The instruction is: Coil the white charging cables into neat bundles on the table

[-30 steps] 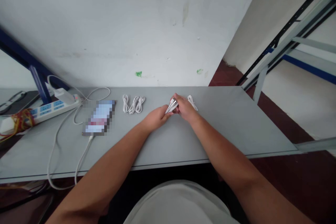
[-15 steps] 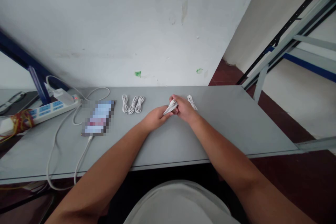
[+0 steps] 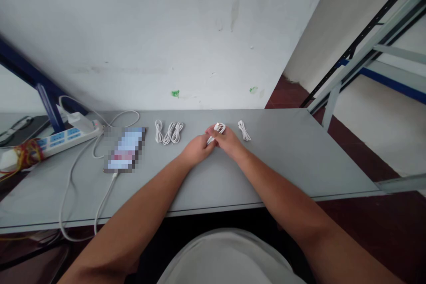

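Observation:
Between my two hands, just above the grey table point(image 3: 286, 159), is a white USB cable point(image 3: 219, 128) folded into a bundle, one plug showing at its top. My left hand point(image 3: 199, 149) is closed round the lower end of the bundle. My right hand point(image 3: 229, 141) grips it from the right, with the thumb across the loops; its other fingers are partly hidden behind. Right of my hands lies another bundled white cable point(image 3: 244, 130). To the left, three coiled white cables point(image 3: 168, 133) lie side by side.
On the left lie a phone point(image 3: 125, 148) with a blurred screen, its white charging cord point(image 3: 105, 199) hanging over the front edge, and a power strip point(image 3: 71, 135) with a charger plugged in. A white wall point(image 3: 213, 40) backs the table. Metal shelving point(image 3: 336, 88) stands at right.
My right hand has shifted left and its thumb now lies over the cable bundle. The looped top and plug show more clearly. The cable on the right is fully uncovered.

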`<state>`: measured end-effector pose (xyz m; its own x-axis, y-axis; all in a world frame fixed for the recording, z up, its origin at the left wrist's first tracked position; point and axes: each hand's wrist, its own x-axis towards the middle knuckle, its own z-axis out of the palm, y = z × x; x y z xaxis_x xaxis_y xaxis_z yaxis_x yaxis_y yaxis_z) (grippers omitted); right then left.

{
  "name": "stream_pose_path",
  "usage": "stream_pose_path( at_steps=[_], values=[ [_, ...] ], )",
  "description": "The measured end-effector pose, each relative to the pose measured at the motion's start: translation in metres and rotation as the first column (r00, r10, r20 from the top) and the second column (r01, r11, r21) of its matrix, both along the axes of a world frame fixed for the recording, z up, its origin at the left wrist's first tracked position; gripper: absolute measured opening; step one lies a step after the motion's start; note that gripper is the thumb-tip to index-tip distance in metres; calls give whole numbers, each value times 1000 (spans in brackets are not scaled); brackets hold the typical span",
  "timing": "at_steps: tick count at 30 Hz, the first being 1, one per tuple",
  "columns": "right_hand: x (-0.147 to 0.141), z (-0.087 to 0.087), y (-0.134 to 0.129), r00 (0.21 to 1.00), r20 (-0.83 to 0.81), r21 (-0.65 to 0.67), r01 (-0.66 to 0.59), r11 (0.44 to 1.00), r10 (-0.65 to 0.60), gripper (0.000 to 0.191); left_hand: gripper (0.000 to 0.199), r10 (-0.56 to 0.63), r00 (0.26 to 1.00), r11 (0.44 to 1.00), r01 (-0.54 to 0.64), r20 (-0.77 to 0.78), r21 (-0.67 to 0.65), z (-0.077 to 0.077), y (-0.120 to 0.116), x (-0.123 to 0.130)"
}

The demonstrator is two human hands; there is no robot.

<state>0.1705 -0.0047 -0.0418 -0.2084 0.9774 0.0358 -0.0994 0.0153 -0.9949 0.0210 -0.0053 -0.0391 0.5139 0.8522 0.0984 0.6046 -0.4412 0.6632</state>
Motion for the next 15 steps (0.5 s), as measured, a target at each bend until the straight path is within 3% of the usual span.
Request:
stream_pose_path(
  at_steps=[6,10,15],
  values=[
    [3,3,1,989,-138,-75,-68,995,57,38,49,-11,996,996,18,89,-84,9,-3,-1],
    [5,3,3,990,-124,-64,-73,995,65,38,49,6,990,989,15,140,-145,9,-4,0],
    [10,4,6,993,-105,-32,-56,998,53,41,52,38,900,932,125,433,-340,5,-1,1]
  ],
)
